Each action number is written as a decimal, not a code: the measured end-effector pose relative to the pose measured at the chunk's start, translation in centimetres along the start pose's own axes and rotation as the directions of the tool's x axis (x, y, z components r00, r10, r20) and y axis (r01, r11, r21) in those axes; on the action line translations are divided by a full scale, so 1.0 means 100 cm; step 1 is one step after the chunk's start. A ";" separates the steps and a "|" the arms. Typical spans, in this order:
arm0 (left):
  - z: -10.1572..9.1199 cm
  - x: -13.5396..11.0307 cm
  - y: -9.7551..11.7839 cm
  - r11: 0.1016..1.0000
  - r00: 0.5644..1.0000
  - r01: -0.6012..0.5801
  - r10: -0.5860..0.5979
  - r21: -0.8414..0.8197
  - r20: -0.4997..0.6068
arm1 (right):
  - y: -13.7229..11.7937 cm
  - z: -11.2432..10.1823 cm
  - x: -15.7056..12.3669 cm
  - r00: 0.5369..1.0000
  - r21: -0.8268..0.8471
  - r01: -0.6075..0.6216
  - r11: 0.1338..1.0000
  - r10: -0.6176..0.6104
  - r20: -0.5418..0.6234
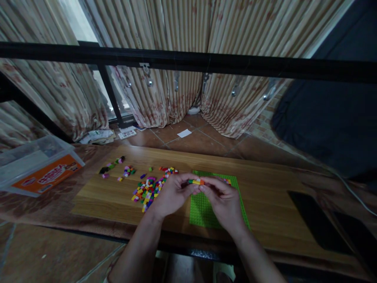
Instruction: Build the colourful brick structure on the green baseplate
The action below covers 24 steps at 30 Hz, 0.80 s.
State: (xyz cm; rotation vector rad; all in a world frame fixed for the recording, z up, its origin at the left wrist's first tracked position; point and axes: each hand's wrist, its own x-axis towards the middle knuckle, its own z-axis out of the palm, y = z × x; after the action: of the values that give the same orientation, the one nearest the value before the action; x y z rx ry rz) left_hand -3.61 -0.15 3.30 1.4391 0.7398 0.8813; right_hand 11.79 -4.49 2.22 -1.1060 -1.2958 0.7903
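Between my two hands is a short row of joined toy bricks [196,182], green at the left, yellow in the middle and orange at the right. My left hand [175,194] pinches its left end, and my right hand [222,198] pinches the right end. Both hands are above the near-left part of a green studded baseplate [203,210]. A few coloured bricks [227,181] show on the baseplate behind my right hand. Left of my left hand lies a loose pile of small coloured bricks [149,188], partly hidden by that hand.
Small brick clusters [129,171] lie farther left on the wooden board [265,188]. A clear plastic box [38,169] with an orange label stands at the left. Dark flat panels [318,222] lie at the right. A black rail [188,59] crosses in front of the curtains.
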 end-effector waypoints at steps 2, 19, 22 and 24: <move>0.002 0.000 -0.003 0.999 1.000 0.026 -0.027 -0.035 -0.010 | -0.001 -0.001 0.000 0.999 0.032 -0.034 0.999 0.034 0.011; 0.019 0.007 -0.007 0.969 0.985 0.107 -0.133 -0.222 -0.106 | 0.005 -0.007 -0.002 0.992 0.046 -0.118 0.992 0.120 -0.043; 0.022 0.008 -0.008 0.960 0.984 0.095 -0.131 -0.262 -0.124 | 0.004 -0.006 -0.002 0.989 0.052 -0.131 0.990 0.134 -0.059; 0.024 0.008 -0.007 0.962 0.985 0.092 -0.126 -0.256 -0.119 | 0.004 -0.006 -0.002 0.990 0.030 -0.132 0.991 0.134 -0.046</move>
State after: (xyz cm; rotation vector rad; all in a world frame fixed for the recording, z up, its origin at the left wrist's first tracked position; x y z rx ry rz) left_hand -1.10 -0.64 2.70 1.1138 0.7712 0.9563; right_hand 12.40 -4.61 1.83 -1.1925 -1.1776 0.8721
